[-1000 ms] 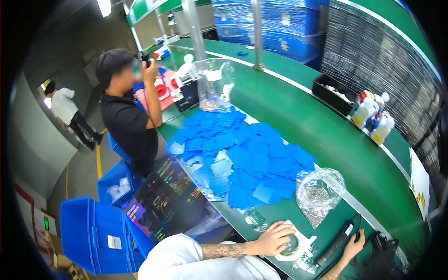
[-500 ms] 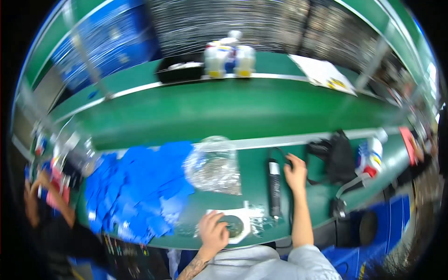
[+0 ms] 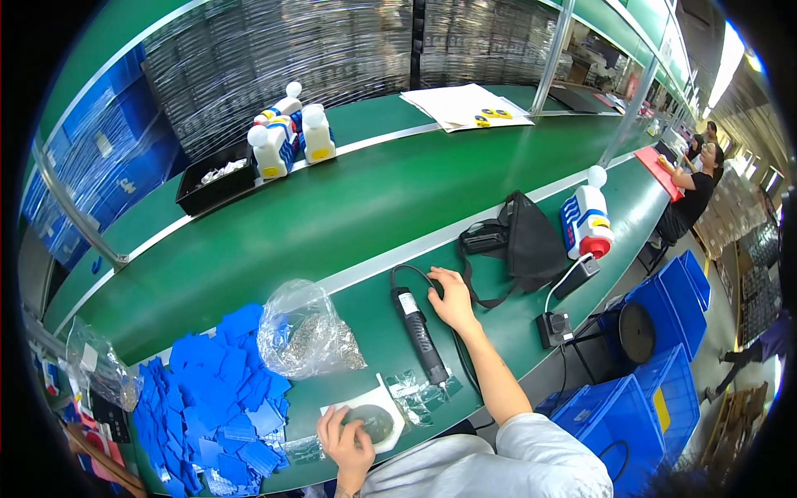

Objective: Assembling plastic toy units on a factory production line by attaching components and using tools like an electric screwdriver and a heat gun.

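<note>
Black power tool (image 3: 422,336) lies under right hand (image 3: 452,299), grip spread; left hand (image 3: 344,438) pinches grey disc (image 3: 370,422).

A clear plastic bag (image 3: 303,332) of small silvery parts sat on the green bench beside the blue squares. Small clear packets (image 3: 419,388) lay by the black tool's tip. A white label (image 3: 408,304) wrapped that tool. White bottles (image 3: 286,133) with colourful labels stood further back.
</note>
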Tool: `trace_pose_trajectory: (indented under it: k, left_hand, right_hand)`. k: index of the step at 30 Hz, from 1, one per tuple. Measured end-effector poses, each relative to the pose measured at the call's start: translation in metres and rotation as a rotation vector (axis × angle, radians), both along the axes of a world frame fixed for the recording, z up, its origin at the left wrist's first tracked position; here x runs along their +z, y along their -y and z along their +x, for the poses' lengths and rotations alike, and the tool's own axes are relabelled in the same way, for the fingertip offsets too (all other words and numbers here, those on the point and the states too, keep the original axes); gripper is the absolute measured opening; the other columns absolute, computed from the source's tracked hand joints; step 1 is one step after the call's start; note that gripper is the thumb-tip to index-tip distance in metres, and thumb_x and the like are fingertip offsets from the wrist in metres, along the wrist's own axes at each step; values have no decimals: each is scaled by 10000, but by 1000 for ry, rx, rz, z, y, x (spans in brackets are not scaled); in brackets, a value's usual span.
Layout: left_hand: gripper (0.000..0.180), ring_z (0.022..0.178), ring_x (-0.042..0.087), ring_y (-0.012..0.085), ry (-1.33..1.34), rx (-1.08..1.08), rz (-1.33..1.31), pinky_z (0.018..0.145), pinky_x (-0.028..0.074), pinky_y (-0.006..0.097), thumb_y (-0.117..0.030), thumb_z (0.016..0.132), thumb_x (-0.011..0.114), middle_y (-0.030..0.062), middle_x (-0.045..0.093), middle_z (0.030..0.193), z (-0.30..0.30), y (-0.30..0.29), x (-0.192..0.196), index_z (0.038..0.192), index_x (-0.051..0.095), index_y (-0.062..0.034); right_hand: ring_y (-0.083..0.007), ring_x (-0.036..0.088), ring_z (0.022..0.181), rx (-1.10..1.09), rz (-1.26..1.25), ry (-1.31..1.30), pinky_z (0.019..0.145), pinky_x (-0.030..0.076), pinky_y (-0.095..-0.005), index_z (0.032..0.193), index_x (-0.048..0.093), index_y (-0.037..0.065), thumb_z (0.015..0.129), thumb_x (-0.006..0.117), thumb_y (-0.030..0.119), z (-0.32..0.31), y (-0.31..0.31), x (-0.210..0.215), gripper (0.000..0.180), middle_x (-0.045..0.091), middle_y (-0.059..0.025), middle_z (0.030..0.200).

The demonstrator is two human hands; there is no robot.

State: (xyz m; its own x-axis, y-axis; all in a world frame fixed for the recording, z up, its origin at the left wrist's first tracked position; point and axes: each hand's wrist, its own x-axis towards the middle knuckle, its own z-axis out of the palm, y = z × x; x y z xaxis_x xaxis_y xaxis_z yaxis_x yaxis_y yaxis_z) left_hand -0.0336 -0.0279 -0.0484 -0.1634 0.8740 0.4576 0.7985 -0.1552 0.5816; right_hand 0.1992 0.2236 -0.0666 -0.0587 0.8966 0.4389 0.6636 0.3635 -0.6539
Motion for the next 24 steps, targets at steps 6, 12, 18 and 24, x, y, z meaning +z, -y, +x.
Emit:
trace_pose_trajectory:
  k: [6,12,18,24]
  left_hand:
    - [117,1092,469,362,-11,-7,10,915,352,502,-21,645,556,109,576,1047,0,-2,-1,734,617,-65]
    - [118,1097,465,377,-15,-22,9,903,371,469,13,656,551,132,575,1041,1,-3,5,732,608,-56]
    - [119,1092,469,380,-14,-23,7,901,374,472,13,653,552,134,576,1039,0,-3,7,733,610,-53]
    - [114,1091,473,375,-3,-15,14,899,376,469,14,650,552,131,581,1031,1,-3,7,725,610,-50]
  right_hand:
    - [-309,505,1116,-10,-7,12,953,410,-391,1026,601,14,719,594,77,3,0,5,314,595,-148,1139]
    - [-307,507,1112,-13,-8,3,946,414,-393,1020,607,17,720,601,82,2,-1,3,307,599,-143,1133]
    - [-305,506,1118,-10,-6,-6,949,412,-391,1023,604,17,715,602,68,3,-1,3,313,598,-145,1136]
    - [-306,505,1119,-12,-10,5,951,412,-393,1033,599,15,715,600,66,3,0,4,322,597,-148,1136]
